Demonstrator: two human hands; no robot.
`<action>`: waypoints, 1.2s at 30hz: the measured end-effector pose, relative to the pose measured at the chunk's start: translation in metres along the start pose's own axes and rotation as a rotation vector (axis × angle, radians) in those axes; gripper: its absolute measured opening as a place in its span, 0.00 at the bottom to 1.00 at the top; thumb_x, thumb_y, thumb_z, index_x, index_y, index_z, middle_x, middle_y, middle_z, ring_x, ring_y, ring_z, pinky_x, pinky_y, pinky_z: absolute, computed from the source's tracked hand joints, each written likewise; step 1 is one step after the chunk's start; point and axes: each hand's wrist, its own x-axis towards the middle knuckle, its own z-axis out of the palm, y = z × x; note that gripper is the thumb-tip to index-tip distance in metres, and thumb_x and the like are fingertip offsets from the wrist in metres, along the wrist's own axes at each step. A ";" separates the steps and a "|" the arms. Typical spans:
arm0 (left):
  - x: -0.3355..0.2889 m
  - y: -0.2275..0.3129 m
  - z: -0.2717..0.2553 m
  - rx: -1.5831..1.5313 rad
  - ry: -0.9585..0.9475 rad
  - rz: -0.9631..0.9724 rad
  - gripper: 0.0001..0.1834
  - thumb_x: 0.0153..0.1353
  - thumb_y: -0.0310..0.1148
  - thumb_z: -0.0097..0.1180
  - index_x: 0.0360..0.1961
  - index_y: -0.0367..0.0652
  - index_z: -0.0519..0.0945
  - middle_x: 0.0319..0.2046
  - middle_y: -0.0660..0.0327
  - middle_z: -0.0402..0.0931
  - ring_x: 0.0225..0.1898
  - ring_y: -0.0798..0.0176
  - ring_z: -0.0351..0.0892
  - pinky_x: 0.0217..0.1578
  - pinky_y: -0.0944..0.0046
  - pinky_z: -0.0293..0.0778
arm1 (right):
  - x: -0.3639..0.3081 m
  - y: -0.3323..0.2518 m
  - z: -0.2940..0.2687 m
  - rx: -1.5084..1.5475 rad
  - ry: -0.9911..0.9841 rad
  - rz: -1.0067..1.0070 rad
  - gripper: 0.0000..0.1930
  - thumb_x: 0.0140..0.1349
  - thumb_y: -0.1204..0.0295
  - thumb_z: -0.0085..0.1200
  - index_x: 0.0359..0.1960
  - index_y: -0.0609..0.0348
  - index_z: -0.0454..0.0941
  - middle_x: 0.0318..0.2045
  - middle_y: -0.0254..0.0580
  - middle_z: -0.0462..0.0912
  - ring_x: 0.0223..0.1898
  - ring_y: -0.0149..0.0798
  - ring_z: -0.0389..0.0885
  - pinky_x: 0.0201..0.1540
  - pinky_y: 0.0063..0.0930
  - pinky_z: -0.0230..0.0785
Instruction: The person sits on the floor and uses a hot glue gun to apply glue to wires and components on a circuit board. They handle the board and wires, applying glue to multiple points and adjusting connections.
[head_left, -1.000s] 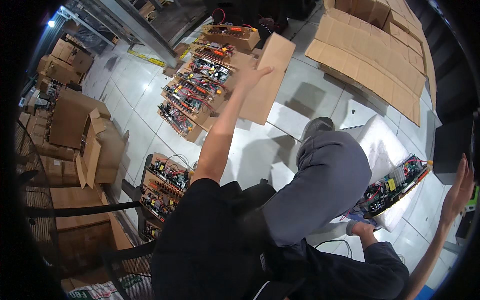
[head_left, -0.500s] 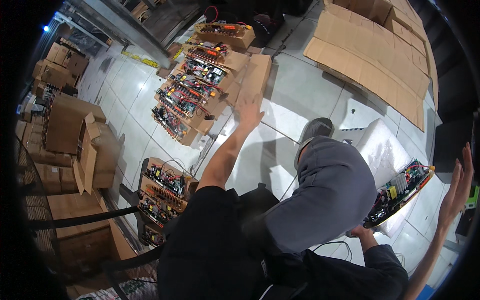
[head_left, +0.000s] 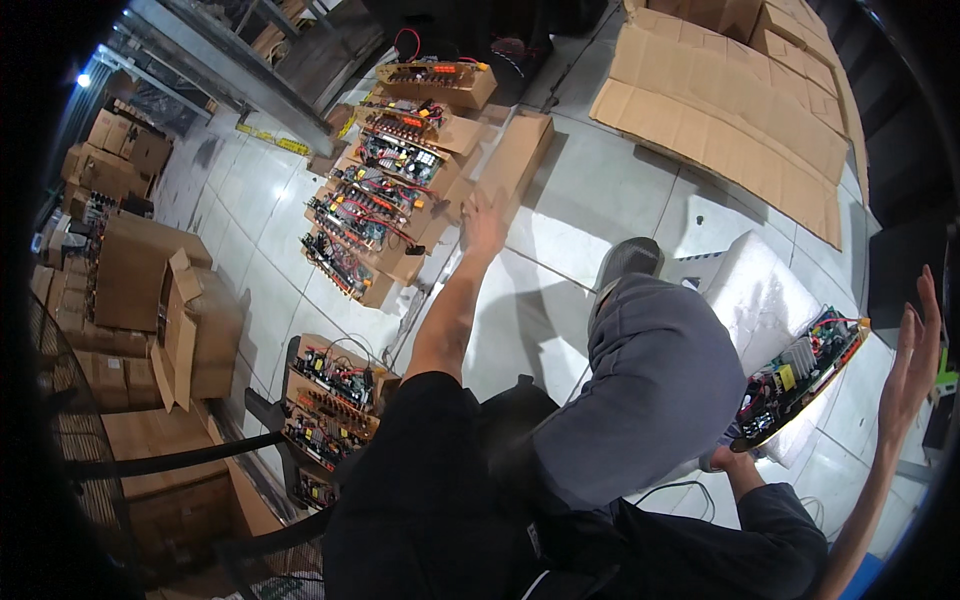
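Observation:
At the near end of a long flat cardboard box (head_left: 524, 150), my left hand (head_left: 484, 225) has its fingers bent over the cardboard edge. The thumb is hard to make out. Left of it, several circuit boards (head_left: 385, 190) with red and black wires stand in a row on cardboard pieces. My right hand (head_left: 912, 350) is raised at the far right, empty, its fingers stretched out. The nearest thing to it is a circuit board (head_left: 800, 380) with a heatsink and a yellow label, tilted against a white foam block (head_left: 765, 300).
A large cardboard carton (head_left: 720, 110) with a spread flap lies at the far right. More boards (head_left: 328, 400) stand at the near left beside a chair arm (head_left: 180, 455). Open boxes (head_left: 200, 330) stack up on the left. My bent leg (head_left: 640, 390) is in the middle.
My left hand has closed over the end of the long cardboard box, which has shifted slightly right, away from the row. My right hand stays raised. The view has turned slightly.

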 end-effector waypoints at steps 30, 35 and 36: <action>-0.074 0.315 -0.344 -1.062 -0.245 0.732 0.11 0.64 0.30 0.59 0.43 0.32 0.81 0.38 0.57 0.81 0.41 0.67 0.80 0.47 0.68 0.73 | -0.009 0.011 -0.011 0.132 -0.096 0.312 0.23 0.68 0.53 0.52 0.52 0.61 0.79 0.51 0.52 0.81 0.51 0.49 0.81 0.54 0.42 0.75; -0.070 0.405 -0.344 -0.616 -0.369 1.244 0.14 0.61 0.35 0.60 0.40 0.34 0.83 0.32 0.55 0.84 0.36 0.61 0.82 0.44 0.63 0.76 | -0.012 -0.005 -0.009 0.151 -0.394 0.288 0.23 0.65 0.58 0.54 0.23 0.69 0.83 0.09 0.49 0.75 0.13 0.45 0.77 0.26 0.39 0.72; -0.068 0.427 -0.338 -0.531 -0.376 1.269 0.14 0.61 0.35 0.59 0.41 0.34 0.83 0.34 0.54 0.84 0.37 0.61 0.83 0.44 0.63 0.76 | -0.024 -0.008 -0.007 0.232 -0.464 0.327 0.23 0.65 0.58 0.52 0.22 0.68 0.82 0.09 0.48 0.76 0.14 0.44 0.79 0.27 0.39 0.73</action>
